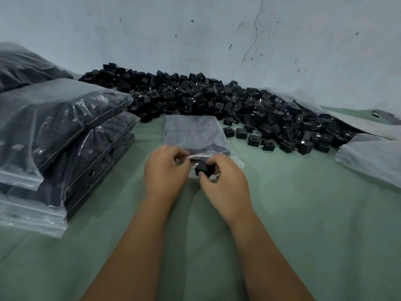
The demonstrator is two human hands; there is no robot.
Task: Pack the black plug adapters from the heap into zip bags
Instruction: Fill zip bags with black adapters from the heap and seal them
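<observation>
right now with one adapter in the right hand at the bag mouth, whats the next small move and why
Probably slide the adapter forward through the opening into the zip bag. The right hand pinches it right at the bag's near edge, while the left hand holds the upper lip lifted, so the mouth looks open. The bag already holds adapters further in, with room near the mouth.

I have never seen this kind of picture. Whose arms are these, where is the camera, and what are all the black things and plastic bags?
There is no machine here. A person wears a camera on the head, so you look down at their own arms. The left hand pinches open the mouth of a zip bag lying on the green cloth. The right hand holds one black plug adapter at that opening. Behind lies the heap of adapters. On the left are filled bags, stacked.
</observation>
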